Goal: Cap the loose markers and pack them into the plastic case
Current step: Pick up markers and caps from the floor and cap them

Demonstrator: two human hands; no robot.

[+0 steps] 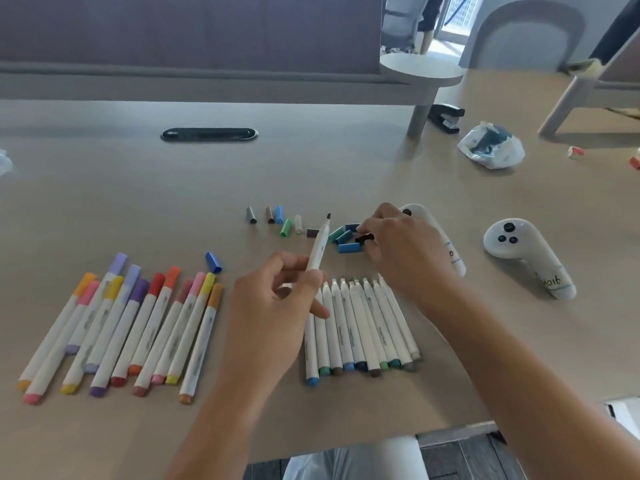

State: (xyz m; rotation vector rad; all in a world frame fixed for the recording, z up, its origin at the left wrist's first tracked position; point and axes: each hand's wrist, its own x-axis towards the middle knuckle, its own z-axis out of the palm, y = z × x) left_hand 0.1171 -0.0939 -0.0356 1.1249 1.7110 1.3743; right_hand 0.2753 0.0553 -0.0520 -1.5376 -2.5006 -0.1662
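Gripping an uncapped marker (319, 249) in left hand (277, 306), right hand (398, 244) pinching black cap (363, 238), barrel print unreadable

The left hand (277, 306) held an uncapped white-barrelled marker with a dark tip (319, 249) upright. The right hand (401, 247) pinched a small black plastic cap (364, 238) among loose blue and green caps (346, 237). Capped markers in warm colours (121, 327) lay at left on the beige table (138, 188); uncapped white markers (360, 327) lay between the forearms.
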